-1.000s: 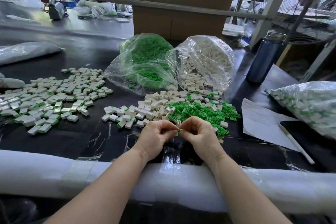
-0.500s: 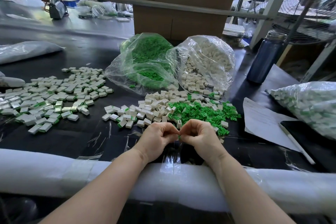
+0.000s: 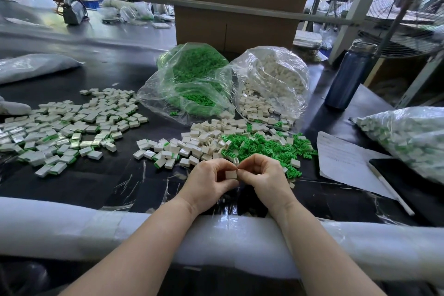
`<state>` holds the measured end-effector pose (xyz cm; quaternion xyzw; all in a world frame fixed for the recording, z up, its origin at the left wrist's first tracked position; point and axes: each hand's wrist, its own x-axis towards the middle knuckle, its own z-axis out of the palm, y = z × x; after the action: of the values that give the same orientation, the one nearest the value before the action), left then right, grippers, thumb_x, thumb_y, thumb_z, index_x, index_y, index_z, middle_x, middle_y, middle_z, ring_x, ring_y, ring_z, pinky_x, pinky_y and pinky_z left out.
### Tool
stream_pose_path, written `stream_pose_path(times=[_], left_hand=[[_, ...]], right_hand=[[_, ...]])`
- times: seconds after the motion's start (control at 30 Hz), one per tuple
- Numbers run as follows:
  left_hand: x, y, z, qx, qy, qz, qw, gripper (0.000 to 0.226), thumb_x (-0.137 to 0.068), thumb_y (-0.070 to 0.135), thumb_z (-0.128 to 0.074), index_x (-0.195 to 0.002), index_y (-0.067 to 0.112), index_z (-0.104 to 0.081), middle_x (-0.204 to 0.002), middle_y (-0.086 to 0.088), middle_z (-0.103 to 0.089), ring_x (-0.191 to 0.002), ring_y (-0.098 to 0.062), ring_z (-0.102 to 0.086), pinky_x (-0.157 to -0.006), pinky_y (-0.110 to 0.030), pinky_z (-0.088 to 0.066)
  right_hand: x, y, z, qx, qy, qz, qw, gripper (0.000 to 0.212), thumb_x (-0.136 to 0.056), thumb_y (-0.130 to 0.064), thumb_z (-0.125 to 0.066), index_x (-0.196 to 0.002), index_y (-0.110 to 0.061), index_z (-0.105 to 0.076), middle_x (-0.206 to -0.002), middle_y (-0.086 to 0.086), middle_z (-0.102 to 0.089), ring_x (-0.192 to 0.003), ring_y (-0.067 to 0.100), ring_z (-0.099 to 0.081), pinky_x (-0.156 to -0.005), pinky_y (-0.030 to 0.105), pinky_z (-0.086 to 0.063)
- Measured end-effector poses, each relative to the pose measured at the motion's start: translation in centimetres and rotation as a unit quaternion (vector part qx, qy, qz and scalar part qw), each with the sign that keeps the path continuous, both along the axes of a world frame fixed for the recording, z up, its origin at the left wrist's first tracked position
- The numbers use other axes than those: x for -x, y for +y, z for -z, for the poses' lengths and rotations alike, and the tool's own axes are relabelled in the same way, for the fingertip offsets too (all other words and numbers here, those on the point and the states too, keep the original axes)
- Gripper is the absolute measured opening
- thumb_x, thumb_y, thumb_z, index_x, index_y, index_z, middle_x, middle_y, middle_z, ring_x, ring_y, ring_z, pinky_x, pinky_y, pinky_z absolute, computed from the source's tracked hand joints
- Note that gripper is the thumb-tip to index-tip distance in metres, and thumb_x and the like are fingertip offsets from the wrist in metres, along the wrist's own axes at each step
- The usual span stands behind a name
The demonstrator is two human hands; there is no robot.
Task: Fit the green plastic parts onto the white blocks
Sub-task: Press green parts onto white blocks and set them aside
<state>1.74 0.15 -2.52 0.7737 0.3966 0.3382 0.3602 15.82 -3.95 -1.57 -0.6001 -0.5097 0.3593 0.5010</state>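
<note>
white block [image 3: 231,174], one, pinched between left hand [image 3: 211,181] and right hand [image 3: 265,175] just before the green parts pile [image 3: 264,146]; seating step, green insert hidden; next: firm press home.

Both hands meet at the near middle of the surface [image 3: 101,182], the left grip [image 3: 211,181] touching the right grip [image 3: 265,175], with one block [image 3: 231,174] pinched between them. Just beyond the grips lies a heap of loose parts [image 3: 262,148], and loose blocks [image 3: 192,144] spread beyond and to the left. Farther behind stand two open bags side by side: the parts bag [image 3: 189,84] left, the blocks bag [image 3: 274,81] right. Well to the left lies a spread of fitted blocks [image 3: 64,127]. To the right lies a paper sheet [image 3: 341,158], with a filled bag [image 3: 408,139] beyond it and a bottle [image 3: 346,77] behind.
</note>
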Motion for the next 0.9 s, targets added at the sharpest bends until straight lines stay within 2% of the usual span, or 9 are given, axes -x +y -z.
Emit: stream_pose_path(times=[0.1,0.2,0.3,0.5,0.57,0.7,0.9], left_hand=[[0.04,0.06,0.11,0.000,-0.006,-0.004,1.000,0.023,-0.077,0.013,-0.074,-0.098,0.018,-0.067,-0.087,0.007,-0.065,-0.082,-0.005,-0.061,-0.079,-0.010,-0.046],[0.02,0.04,0.14,0.007,-0.013,-0.008,1.000,0.014,-0.085,0.015,-0.065,-0.091,0.026,-0.059,-0.086,0.002,-0.067,-0.079,-0.011,-0.063,-0.078,-0.018,-0.050],[0.01,0.19,0.11,0.011,-0.021,-0.016,1.000,0.005,-0.089,0.017,-0.060,-0.089,0.020,-0.064,-0.082,0.002,-0.065,-0.080,-0.013,-0.063,-0.078,-0.022,-0.050],[0.14,0.35,-0.06,0.032,-0.041,-0.017,0.998,0.010,-0.086,0.015,-0.064,-0.093,0.013,-0.070,-0.076,0.013,-0.063,-0.073,0.003,-0.057,-0.072,-0.005,-0.043],[0.18,0.33,-0.05,0.035,-0.032,-0.015,0.999,0.011,-0.086,0.015,-0.063,-0.093,0.012,-0.071,-0.076,0.013,-0.063,-0.072,0.003,-0.057,-0.071,-0.005,-0.043],[0.29,0.31,-0.02,0.042,-0.006,-0.016,0.999,0.013,-0.086,0.016,-0.063,-0.095,0.011,-0.070,-0.075,0.012,-0.062,-0.074,-0.003,-0.058,-0.075,-0.012,-0.046],[0.23,0.13,-0.07,0.013,0.041,0.004,0.999,0.016,-0.087,0.017,-0.062,-0.097,0.008,-0.071,-0.084,0.003,-0.062,-0.084,-0.012,-0.058,-0.081,-0.021,-0.046]], right_hand=[[-0.02,0.04,0.03,-0.002,0.010,0.004,1.000,0.014,-0.079,0.002,-0.067,-0.076,-0.011,-0.065,-0.075,0.013,-0.069,-0.068,0.018,-0.064,-0.068,0.030,-0.055],[-0.15,-0.04,-0.04,-0.008,0.038,0.001,0.999,0.008,-0.082,-0.002,-0.066,-0.080,-0.009,-0.067,-0.073,0.008,-0.070,-0.067,0.014,-0.066,-0.066,0.025,-0.056],[-0.15,-0.10,-0.09,-0.011,0.042,-0.008,0.999,0.009,-0.081,-0.002,-0.067,-0.077,-0.010,-0.068,-0.071,0.006,-0.070,-0.068,0.014,-0.067,-0.068,0.024,-0.056],[0.01,0.04,0.09,-0.009,0.002,0.004,1.000,0.009,-0.082,-0.006,-0.067,-0.075,-0.011,-0.066,-0.075,0.012,-0.068,-0.071,0.019,-0.062,-0.073,0.033,-0.054],[0.09,0.09,0.08,-0.004,-0.009,0.002,1.000,0.010,-0.083,-0.007,-0.067,-0.074,-0.011,-0.066,-0.073,0.010,-0.067,-0.068,0.016,-0.061,-0.070,0.030,-0.053],[0.08,-0.01,-0.07,0.008,-0.030,-0.014,0.999,0.015,-0.083,-0.006,-0.067,-0.070,-0.013,-0.064,-0.064,-0.001,-0.063,-0.054,-0.001,-0.056,-0.057,0.013,-0.046],[0.08,-0.11,-0.09,0.022,-0.051,-0.034,0.998,0.020,-0.084,-0.005,-0.066,-0.067,-0.016,-0.063,-0.058,-0.006,-0.060,-0.051,-0.004,-0.055,-0.055,0.012,-0.046]])
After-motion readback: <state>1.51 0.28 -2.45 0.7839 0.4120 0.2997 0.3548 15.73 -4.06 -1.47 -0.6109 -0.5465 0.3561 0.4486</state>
